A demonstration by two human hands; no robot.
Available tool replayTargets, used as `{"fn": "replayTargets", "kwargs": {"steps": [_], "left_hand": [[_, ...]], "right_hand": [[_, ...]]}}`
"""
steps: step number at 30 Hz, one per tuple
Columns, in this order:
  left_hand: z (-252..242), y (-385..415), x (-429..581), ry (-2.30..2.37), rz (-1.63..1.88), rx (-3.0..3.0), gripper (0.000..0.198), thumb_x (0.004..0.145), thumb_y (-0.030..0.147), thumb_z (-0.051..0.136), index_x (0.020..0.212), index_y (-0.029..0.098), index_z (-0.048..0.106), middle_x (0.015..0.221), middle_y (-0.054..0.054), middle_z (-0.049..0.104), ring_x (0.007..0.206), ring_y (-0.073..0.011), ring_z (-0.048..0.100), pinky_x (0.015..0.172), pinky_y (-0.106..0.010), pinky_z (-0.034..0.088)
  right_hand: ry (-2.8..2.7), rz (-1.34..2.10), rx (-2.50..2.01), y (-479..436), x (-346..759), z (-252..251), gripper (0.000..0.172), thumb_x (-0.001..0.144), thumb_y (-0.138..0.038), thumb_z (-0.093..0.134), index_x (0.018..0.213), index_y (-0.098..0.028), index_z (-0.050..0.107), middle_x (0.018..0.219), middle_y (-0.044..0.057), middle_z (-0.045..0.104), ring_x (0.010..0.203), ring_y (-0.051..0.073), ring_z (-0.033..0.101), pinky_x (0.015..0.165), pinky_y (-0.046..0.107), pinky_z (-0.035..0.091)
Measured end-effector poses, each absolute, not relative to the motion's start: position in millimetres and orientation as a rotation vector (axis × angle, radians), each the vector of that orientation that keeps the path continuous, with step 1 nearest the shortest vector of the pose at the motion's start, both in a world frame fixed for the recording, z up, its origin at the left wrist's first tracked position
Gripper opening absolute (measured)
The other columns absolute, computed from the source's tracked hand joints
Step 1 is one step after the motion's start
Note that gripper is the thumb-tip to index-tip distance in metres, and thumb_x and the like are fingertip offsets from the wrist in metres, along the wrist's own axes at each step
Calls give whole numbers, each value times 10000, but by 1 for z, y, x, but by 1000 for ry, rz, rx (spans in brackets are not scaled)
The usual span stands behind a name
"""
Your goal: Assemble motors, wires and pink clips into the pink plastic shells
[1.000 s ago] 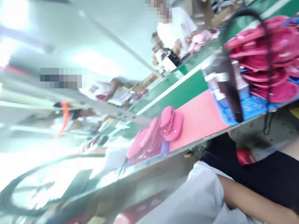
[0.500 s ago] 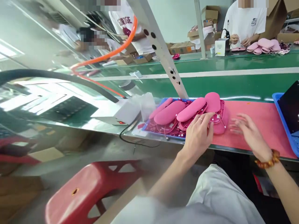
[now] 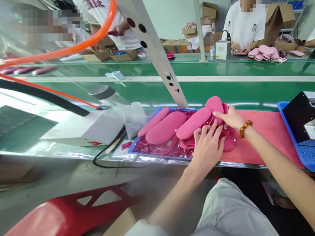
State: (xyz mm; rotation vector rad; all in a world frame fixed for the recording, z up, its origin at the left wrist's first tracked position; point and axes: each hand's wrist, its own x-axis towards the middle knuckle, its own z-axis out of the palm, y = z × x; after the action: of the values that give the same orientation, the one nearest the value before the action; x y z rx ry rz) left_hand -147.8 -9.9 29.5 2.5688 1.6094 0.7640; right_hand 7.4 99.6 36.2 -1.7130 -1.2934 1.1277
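Touching pink pads [image 3: 194,127], left hand [image 3: 206,150], right hand [image 3: 230,118]

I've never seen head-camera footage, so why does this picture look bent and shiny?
In the head view, wide-angle distortion leans the steel post sharply, glare whitens the glossy bench at left, and the red stool at the bottom is blurred.

Factory floor: a green conveyor belt [image 3: 197,69] spans the view, with pink slippers [image 3: 164,127] piled on the near bench. A worker in a white T-shirt [image 3: 246,28] sits across it at 1 o'clock, cardboard cartons [image 3: 177,46] stacked at 12 (an orange hose [image 3: 73,42] loops overhead at 10).
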Motion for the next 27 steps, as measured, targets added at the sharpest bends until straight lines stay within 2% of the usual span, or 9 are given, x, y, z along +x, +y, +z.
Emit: {"fn": "replayTargets", "kwargs": {"steps": [3, 7, 9, 12, 16, 18, 21, 24, 27], "left_hand": [[30, -17, -150, 1549, 865, 2526, 443, 1068, 232, 557, 1510, 197, 547, 1518, -125, 674, 1303, -332, 604, 1112, -544, 452], [35, -23, -148, 1491, 1009, 2404, 490, 1106, 290, 489, 1582, 206, 406, 1548, -146, 617, 1366, -274, 591, 1157, -460, 493], [32, -20, -144, 1463, 1027, 2357, 493, 1111, 306, 475, 1587, 209, 389, 1550, -142, 611, 1384, -262, 590, 1172, -443, 505], [22, -6, -139, 1489, 1007, 2340, 499, 1095, 317, 505, 1571, 184, 434, 1526, -160, 634, 1385, -314, 591, 1189, -523, 495], [14, 8, -140, 1537, 1014, 2341, 496, 1099, 359, 514, 1553, 162, 476, 1514, -182, 645, 1360, -350, 607, 1164, -573, 504], [19, 6, -142, 1549, 1047, 2321, 459, 1122, 350, 466, 1546, 174, 487, 1517, -169, 644, 1364, -336, 600, 1172, -567, 495], [34, -11, -136, 1529, 1088, 2264, 419, 1154, 341, 379, 1538, 231, 506, 1512, -127, 647, 1362, -304, 589, 1177, -534, 488], [50, -32, -118, 1250, 1022, 1996, 366, 1160, 414, 389, 1460, 270, 540, 1414, -94, 683, 1276, -253, 631, 1091, -427, 549], [56, -44, -97, 1020, 906, 1711, 295, 1150, 464, 416, 1280, 241, 556, 1240, -86, 686, 1094, -223, 660, 981, -376, 566]], "right_hand": [[-1165, 1121, -1699, 92, 13, 42, 406, 1064, -177, 822, 1366, -63, 576, 1122, 80, 597, 1009, 192, 637, 1025, 372, 602], [-986, 1016, -1567, 57, 28, 39, 545, 1061, -189, 841, 1474, -90, 500, 1227, 101, 590, 1054, 203, 644, 1044, 380, 605], [-936, 992, -1493, 39, 30, 33, 519, 1062, -177, 833, 1458, -91, 509, 1262, 107, 583, 1091, 207, 639, 1069, 382, 594], [-817, 1018, -1424, 30, 26, 20, 396, 1068, -129, 796, 1376, -74, 554, 1274, 110, 586, 1151, 216, 629, 1077, 370, 588], [-620, 1083, -1337, 29, 26, 12, 362, 1083, -156, 725, 1391, -70, 556, 1238, 129, 605, 1067, 218, 662, 923, 323, 634], [-596, 996, -1273, 14, 30, 15, 469, 1025, -231, 771, 1417, -103, 548, 1284, 119, 603, 1112, 220, 657, 930, 290, 627], [-623, 853, -1184, -32, 29, 16, 658, 946, -453, 840, 1481, -223, 536, 1427, 56, 553, 1290, 229, 601, 976, 223, 615], [-612, 871, -1191, -88, 23, 4, 785, 922, -529, 901, 1554, -281, 508, 1498, 55, 506, 1361, 259, 569, 981, 217, 630], [-547, 866, -1231, -127, 20, -18, 791, 1033, -640, 749, 1643, -285, 392, 1500, 85, 507, 1325, 262, 602, 886, 242, 663]]}}
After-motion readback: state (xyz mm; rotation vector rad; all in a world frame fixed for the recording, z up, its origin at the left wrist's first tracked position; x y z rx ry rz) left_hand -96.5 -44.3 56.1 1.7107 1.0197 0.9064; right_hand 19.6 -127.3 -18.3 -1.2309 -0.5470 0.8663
